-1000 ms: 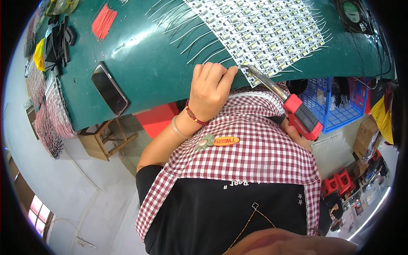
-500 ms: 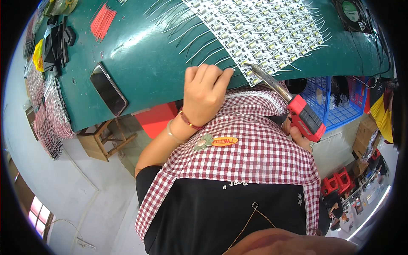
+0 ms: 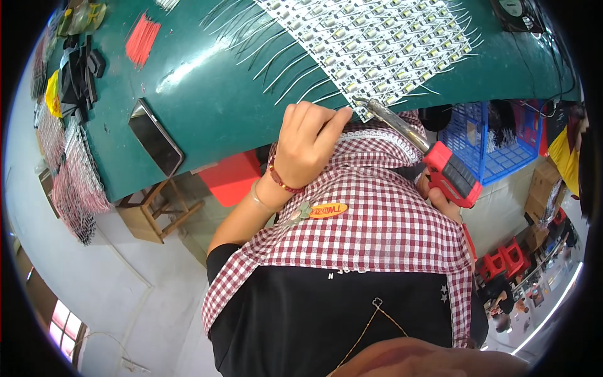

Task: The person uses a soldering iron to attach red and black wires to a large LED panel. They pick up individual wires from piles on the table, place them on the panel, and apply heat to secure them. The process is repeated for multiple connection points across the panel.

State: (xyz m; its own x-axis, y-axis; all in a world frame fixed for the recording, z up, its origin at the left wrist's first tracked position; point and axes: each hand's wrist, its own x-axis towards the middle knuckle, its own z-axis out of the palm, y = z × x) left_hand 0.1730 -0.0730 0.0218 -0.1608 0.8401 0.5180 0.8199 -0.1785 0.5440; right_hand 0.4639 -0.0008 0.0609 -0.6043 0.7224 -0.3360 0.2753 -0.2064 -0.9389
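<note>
A panel of white LED circuit boards (image 3: 377, 50) lies on the green table, thin white wires (image 3: 292, 78) sticking out along its edges. My left hand (image 3: 306, 143) is closed in a pinch at the panel's near corner. What its fingertips hold is too small to make out. In my right hand (image 3: 441, 200) is a red and black soldering iron (image 3: 449, 173), gripped by the handle. Its metal tip slants up and left to the near end of the panel, close to my left fingertips. Most of the right hand is hidden behind the handle.
A phone (image 3: 157, 138) and a bundle of red wires (image 3: 143, 41) lie on the green table (image 3: 207, 119) at left. Bundled wires (image 3: 69, 169) hang over its left edge. A small fan (image 3: 518, 14) stands far right, above a blue crate (image 3: 502, 160) beside my lap.
The panel and table things sit slightly shifted in view. My left fingertips and the iron's tip are now closer together, at the panel's near corner. Both hands keep their grip.
</note>
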